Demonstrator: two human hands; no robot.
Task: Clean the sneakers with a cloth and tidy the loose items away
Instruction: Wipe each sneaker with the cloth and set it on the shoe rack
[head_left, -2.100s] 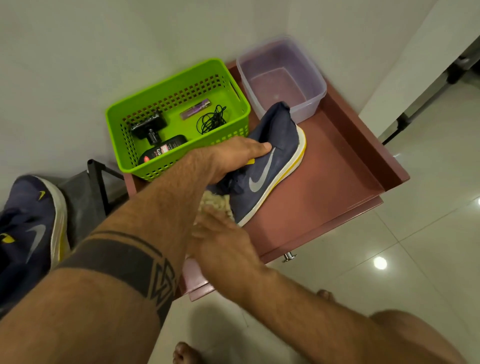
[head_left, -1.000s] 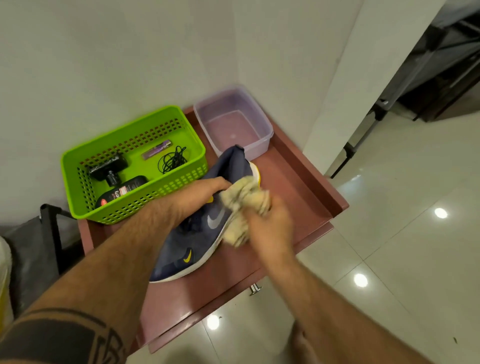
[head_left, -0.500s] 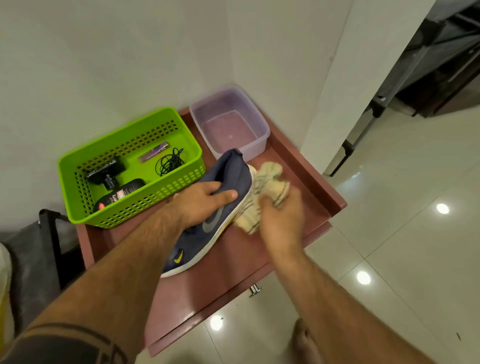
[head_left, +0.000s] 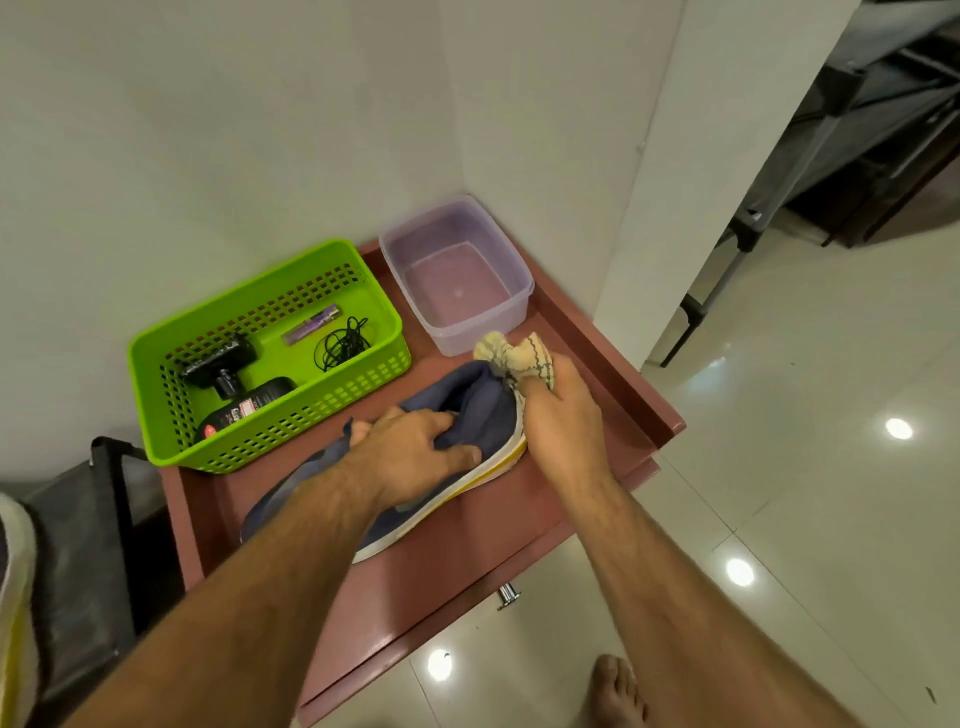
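Lying on its side on the reddish-brown table (head_left: 467, 561), one navy sneaker (head_left: 483, 410) with white-and-yellow sole, toe toward the clear plastic tub (head_left: 511, 306), heel toward the near left corner. Left hand (head_left: 415, 447): pressed flat over the sneaker's upper, fingers spread and gripping the fabric. Right hand (head_left: 561, 415): clenched around a beige cloth (head_left: 514, 358), bunched end sticking up past the knuckles, cloth touching the toe end of the sneaker just beside the tub. Tub: empty-looking, faint lilac tint, set in the far right corner against the wall. Green perforated basket (head_left: 171, 441): left of the tub, just behind the sneaker; contains a black bottle with a red label (head_left: 244, 410), a black handled item (head_left: 218, 358), a purple tube (head_left: 311, 325) and a coil of black cord (head_left: 340, 345). Second sneaker (head_left: 15, 597): partly in view at the far left edge, well apart from the table. Bare foot (head_left: 618, 691) on the tiled floor (head_left: 805, 467) below
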